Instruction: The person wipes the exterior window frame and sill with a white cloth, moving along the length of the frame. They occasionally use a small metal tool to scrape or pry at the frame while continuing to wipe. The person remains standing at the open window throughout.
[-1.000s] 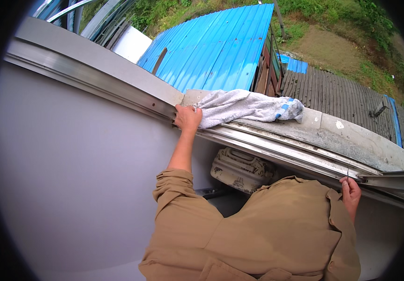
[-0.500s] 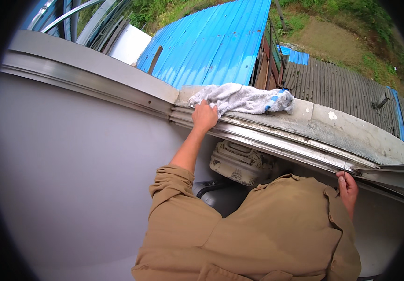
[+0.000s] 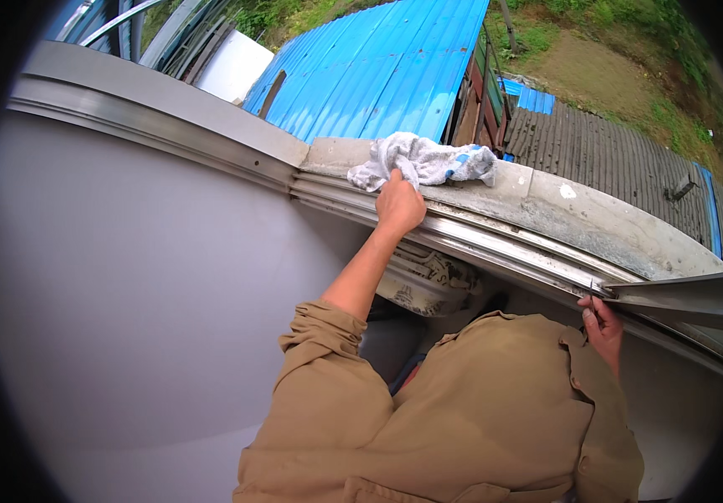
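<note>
A white rag [image 3: 433, 159] with blue patches lies bunched on the concrete window ledge [image 3: 537, 186]. My left hand [image 3: 401, 204] is closed on the rag's near edge, just over the metal window track [image 3: 495, 237]. Farther right, my right hand [image 3: 603, 327] pinches a thin, dark, rod-like tool [image 3: 592, 289] whose upper end points up beside the track. What kind of tool it is cannot be made out. That hand sits close to the lower corner of a metal window frame [image 3: 671, 291].
Beyond the ledge, a blue corrugated roof [image 3: 361, 67] and a grey ribbed roof [image 3: 604, 159] lie lower down. Under the track stands a dirty cream-coloured case [image 3: 424, 281]. A pale grey panel [image 3: 127, 277] fills the left side.
My left hand has shifted right along the ledge and gathered the rag into a shorter bunch. The view has turned slightly; my right hand keeps the thin tool by the track.
</note>
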`<state>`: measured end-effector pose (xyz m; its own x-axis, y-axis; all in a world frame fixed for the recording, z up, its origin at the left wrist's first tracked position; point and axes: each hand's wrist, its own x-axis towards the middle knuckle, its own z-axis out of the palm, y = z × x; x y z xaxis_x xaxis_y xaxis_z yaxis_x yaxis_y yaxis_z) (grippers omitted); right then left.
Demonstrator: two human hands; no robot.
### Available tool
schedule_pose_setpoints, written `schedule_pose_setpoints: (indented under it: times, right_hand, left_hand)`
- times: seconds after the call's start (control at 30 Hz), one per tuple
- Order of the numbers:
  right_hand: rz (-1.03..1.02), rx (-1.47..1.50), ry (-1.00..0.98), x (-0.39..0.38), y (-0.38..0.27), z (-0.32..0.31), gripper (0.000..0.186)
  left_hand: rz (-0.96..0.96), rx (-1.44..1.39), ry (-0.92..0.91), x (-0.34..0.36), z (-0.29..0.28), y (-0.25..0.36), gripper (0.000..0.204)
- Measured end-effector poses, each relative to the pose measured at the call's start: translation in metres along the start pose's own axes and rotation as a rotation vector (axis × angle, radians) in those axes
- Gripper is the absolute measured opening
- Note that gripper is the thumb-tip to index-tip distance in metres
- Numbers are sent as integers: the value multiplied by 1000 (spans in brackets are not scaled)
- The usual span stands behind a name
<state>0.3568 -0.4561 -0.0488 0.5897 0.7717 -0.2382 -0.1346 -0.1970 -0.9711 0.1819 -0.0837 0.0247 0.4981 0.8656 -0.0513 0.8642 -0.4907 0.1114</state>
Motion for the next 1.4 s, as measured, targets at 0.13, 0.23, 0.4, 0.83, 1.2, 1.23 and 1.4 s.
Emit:
schedule_pose_setpoints:
  times: [0.13, 0.23, 0.4, 0.83, 1.2, 1.23, 1.4]
  right_hand:
    - [-64, 16, 16, 1, 12, -5, 16]
    - [-152, 42, 34, 1, 16, -9, 15]
    - [-164, 25, 37, -1, 10, -10, 14]
    - [-83, -17, 197, -26, -4, -1, 13]
    - [-50, 44, 419, -47, 0, 12, 14]
    - [-79, -10, 403, -49, 2, 16, 14]
    - [-56, -5, 331, -25, -4, 32, 14]
  left_hand:
    - [43, 30, -1, -13, 0, 46, 26]
    - [25, -40, -9, -16, 13, 51, 23]
    - [140, -139, -23, -50, 26, 120, 17]
    - [116, -1410, -512, -36, 65, 241, 25]
    - [334, -1680, 0, 72, -136, 77, 32]
    - [275, -1661, 46, 82, -135, 57, 33]
    - [238, -1643, 268, 79, -156, -32, 35]
